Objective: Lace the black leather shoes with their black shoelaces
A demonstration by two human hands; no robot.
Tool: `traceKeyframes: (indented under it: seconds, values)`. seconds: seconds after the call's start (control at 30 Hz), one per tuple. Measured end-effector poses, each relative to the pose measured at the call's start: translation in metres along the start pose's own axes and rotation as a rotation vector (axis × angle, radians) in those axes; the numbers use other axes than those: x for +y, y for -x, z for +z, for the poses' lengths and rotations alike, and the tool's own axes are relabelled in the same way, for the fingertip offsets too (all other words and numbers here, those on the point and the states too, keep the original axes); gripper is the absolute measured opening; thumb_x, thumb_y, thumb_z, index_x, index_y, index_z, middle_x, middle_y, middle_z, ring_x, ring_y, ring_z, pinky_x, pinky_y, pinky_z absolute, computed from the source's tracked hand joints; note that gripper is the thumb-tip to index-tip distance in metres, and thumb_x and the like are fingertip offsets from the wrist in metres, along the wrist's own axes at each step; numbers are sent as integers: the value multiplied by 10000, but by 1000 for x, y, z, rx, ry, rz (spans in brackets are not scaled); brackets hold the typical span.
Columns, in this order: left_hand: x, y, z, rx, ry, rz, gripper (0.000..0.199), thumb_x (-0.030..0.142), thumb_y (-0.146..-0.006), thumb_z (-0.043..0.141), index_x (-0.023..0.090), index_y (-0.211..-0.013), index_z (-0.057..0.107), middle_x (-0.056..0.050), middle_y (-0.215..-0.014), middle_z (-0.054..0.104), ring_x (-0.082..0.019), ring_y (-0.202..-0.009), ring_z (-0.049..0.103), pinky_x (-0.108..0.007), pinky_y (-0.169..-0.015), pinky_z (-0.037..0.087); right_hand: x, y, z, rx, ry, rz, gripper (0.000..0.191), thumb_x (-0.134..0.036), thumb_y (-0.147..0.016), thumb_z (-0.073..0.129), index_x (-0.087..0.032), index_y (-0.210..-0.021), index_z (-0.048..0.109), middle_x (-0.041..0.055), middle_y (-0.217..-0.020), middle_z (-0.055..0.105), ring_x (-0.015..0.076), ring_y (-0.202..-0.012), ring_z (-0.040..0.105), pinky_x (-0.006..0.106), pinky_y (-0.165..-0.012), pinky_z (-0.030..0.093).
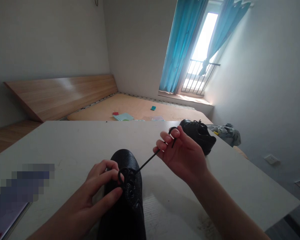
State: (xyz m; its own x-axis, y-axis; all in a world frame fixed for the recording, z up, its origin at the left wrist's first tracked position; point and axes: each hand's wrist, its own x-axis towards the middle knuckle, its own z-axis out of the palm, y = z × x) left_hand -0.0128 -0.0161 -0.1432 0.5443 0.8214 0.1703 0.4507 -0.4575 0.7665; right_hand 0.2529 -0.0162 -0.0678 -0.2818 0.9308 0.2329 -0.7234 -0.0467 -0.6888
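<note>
A black leather lace-up shoe (123,196) lies on the white table (65,143) with its toe pointing away from me. My left hand (101,186) is at the shoe's eyelets, with its fingers pinching a loop of black shoelace (147,161). The lace runs up and to the right from there. My right hand (182,155) holds the far part of the lace between its raised fingers, where a small loop shows by the fingertips. Behind that hand, a second black shoe (198,135) sits near the table's far edge, partly hidden by my fingers.
A crumpled grey-blue cloth (226,135) lies beyond the table's far right corner. Past the far edge stands a wooden bed frame (60,96) holding papers and small coloured items. Blue curtains hang at a barred window. At the lower left, a pixelated blur covers part of the view.
</note>
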Motion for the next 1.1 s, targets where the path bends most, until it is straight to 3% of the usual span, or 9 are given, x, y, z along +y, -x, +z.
traceKeyframes:
  seconds: [0.1, 0.17, 0.3, 0.4, 0.63, 0.8, 0.87, 1.1]
  values:
    - [-2, -1, 0, -12, 43, -20, 184, 422, -933, 559, 311, -1030, 669, -33, -1297, 523, -273, -1268, 510, -378, -1106, 450, 4, -1, -1, 11, 203, 30, 323, -449, -907, 623, -192, -721, 559, -37, -709, 575, 67, -523, 496, 250, -692, 513]
    - [-5, -1, 0, 0, 94, -33, 183, 424, -917, 589, 326, -1049, 669, -29, -1323, 518, -281, -1285, 504, -389, -1106, 453, 12, 2, 1, -3, 486, 69, 368, -501, -927, 570, -179, -751, 593, -35, -654, 556, 59, -466, 387, 232, -588, 444]
    - [-15, 4, 1, 32, 204, -49, 239, 412, -892, 633, 376, -1127, 659, -12, -1391, 493, -295, -1324, 490, -433, -1122, 440, 28, 11, 11, -149, 1209, 65, 229, -401, -892, 643, -178, -873, 689, -2, -747, 599, 104, -643, 507, 225, -598, 391]
    - [-21, 7, 2, 25, 240, -26, 297, 369, -873, 668, 399, -1168, 654, -2, -1426, 480, -307, -1361, 460, -456, -1142, 413, 33, 17, 17, -227, 1463, -32, 154, -338, -843, 707, -196, -901, 699, -10, -807, 633, 107, -688, 545, 232, -632, 391]
    - [-8, 3, 4, 42, 188, 100, 277, 292, -892, 644, 357, -1160, 619, -13, -1347, 508, -251, -1263, 508, -322, -1048, 503, 40, 17, 18, -285, 1608, -235, 131, -264, -787, 723, -185, -878, 673, 14, -886, 594, 138, -744, 528, 263, -611, 362]
    - [5, 3, 1, 75, 89, 131, 114, 281, -910, 610, 288, -1022, 627, -29, -1248, 536, -240, -1195, 523, -286, -1018, 478, 45, 18, 17, -303, 1610, -358, 196, -236, -783, 704, -178, -969, 683, 63, -1037, 591, 187, -885, 547, 308, -711, 453]
    - [8, 2, 0, 73, 114, 92, 51, 305, -912, 607, 266, -940, 627, -30, -1200, 546, -235, -1161, 535, -289, -1010, 471, 46, 19, 18, -315, 1585, -350, 198, -218, -796, 690, -176, -989, 685, 69, -1064, 592, 194, -920, 546, 325, -760, 478]
    - [14, -1, 3, 22, 362, -91, 230, 440, -877, 632, 231, -794, 585, -34, -1150, 537, -263, -1141, 526, -361, -1020, 440, 48, 18, 20, -279, 1479, -214, 188, -259, -774, 787, -193, -885, 651, 40, -1027, 584, 193, -977, 524, 327, -822, 476]
